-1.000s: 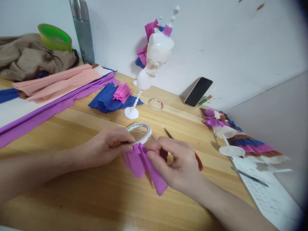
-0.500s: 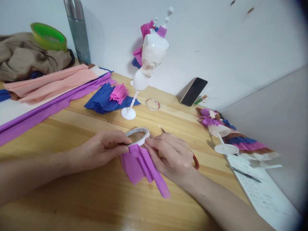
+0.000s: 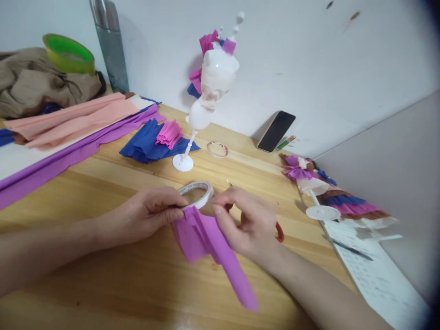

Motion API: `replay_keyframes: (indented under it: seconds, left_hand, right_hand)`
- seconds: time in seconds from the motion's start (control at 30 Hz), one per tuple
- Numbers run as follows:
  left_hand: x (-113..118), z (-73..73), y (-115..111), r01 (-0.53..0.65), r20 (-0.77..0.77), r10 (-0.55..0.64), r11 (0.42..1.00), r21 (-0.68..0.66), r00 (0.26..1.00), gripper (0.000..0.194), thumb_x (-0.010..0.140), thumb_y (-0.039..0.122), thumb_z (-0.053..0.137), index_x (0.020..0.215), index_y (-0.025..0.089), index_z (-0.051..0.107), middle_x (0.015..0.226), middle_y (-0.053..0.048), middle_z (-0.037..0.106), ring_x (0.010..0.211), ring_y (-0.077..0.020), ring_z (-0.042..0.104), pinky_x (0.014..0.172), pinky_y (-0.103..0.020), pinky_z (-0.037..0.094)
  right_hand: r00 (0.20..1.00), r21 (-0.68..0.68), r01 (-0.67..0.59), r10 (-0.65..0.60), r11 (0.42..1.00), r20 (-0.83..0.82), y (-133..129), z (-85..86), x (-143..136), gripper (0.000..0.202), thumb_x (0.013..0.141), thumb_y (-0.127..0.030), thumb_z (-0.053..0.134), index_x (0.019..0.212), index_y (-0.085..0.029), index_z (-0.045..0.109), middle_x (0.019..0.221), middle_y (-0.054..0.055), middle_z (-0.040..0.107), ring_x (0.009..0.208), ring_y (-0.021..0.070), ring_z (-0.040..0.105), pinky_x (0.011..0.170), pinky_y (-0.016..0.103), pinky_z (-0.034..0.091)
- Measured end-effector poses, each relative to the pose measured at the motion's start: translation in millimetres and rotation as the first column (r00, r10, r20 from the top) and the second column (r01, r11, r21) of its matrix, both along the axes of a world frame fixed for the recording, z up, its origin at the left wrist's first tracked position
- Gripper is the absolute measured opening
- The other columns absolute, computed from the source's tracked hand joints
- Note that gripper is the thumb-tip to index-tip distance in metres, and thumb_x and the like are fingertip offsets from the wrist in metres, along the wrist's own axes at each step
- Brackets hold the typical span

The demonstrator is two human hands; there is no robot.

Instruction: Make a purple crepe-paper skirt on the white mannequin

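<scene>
Purple paper (image 3: 213,243) has moved most since the half-second-earlier frame: its free end, near the lower centre, now reaches further down and to the right, and it looks longer and more stretched out. Also the right hand (image 3: 249,222) has shifted; its thumb and forefinger, which were then against the tape (image 3: 207,195), now stand just beside its right edge, with the fingers curled more and a narrow space between the tips. Whether these tips pinch something thin, or nothing, I cannot tell. For the work in hand, I judge this means that the paper is now kept in place chiefly by the left hand (image 3: 163,208), and its right part is free to be folded or pressed along the rim. This left hand is almost unchanged: thumb and fingers are closed narrowly on the left side of the tape, at the centre of the frame, with the upper edge of the paper against its lower rim. The paper hangs from there over the table (image 3: 103,284). A red handle (image 3: 280,232) shows just right of the right hand, as it did before. Above the centre, the white stand (image 3: 183,162), with blue paper (image 3: 139,145) beside it, looks unmoved.
</scene>
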State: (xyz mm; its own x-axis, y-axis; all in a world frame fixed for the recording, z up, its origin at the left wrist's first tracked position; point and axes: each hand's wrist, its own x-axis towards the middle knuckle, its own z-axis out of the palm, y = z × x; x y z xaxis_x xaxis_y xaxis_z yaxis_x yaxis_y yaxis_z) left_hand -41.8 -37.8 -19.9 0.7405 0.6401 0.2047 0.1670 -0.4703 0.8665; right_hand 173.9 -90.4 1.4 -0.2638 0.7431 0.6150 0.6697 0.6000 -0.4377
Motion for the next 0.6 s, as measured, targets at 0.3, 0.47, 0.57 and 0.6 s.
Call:
replay_keyframes:
  seconds: [0.3, 0.47, 0.57, 0.6]
  left_hand:
    - [-0.3, 0.9, -0.4, -0.052, -0.031, 0.053, 0.998, 0.037, 0.998, 0.024, 0.094, 0.029, 0.049, 0.088, 0.015, 0.068, 0.078, -0.003, 0.068, 0.074, -0.0159, 0.062, 0.068, -0.026, 0.048]
    - [1.0, -2.1, 0.0, -0.054, 0.016, 0.053, 0.996, 0.072, 0.998, 0.022, 0.094, 0.028, 0.051, 0.084, 0.015, 0.067, 0.073, -0.002, 0.066, 0.070, -0.0137, 0.060, 0.065, -0.024, 0.046]
    - [1.4, -3.1, 0.5, -0.034, 0.026, 0.031, 0.990, 0.134, 0.999, 0.021, 0.094, 0.026, 0.052, 0.083, 0.015, 0.067, 0.071, -0.002, 0.065, 0.068, -0.0127, 0.058, 0.065, -0.023, 0.045]
    - [1.4, -3.4, 0.7, -0.029, 0.027, 0.025, 0.988, 0.154, 0.999, 0.021, 0.094, 0.025, 0.052, 0.082, 0.015, 0.066, 0.070, -0.001, 0.065, 0.067, -0.0124, 0.058, 0.064, -0.022, 0.045]
  right_hand:
    - [0.958, -0.318, -0.169, 0.080, 0.933, -0.275, 4.6, 5.9, 8.7, 0.019, 0.087, -0.033, 0.056, 0.078, -0.018, 0.062, 0.064, 0.000, 0.061, 0.057, 0.0132, 0.055, 0.054, 0.026, 0.044]
    - [0.995, -0.402, -0.095, 0.073, 0.910, -0.071, 1.7, 9.4, 3.9, 0.015, 0.078, -0.029, 0.067, 0.073, -0.019, 0.059, 0.066, -0.001, 0.061, 0.061, 0.0135, 0.055, 0.059, 0.027, 0.043]
    - [0.997, -0.385, -0.074, 0.059, 0.920, -0.051, -0.3, 6.6, -0.3, 0.012, 0.082, -0.017, 0.062, 0.071, -0.019, 0.058, 0.065, -0.002, 0.060, 0.059, 0.0113, 0.054, 0.057, 0.024, 0.042]
    - [0.996, -0.367, -0.092, 0.077, 0.926, -0.055, -0.9, 5.8, -1.2, 0.013, 0.083, -0.014, 0.059, 0.071, -0.018, 0.059, 0.066, -0.001, 0.060, 0.059, 0.0112, 0.054, 0.057, 0.024, 0.042]
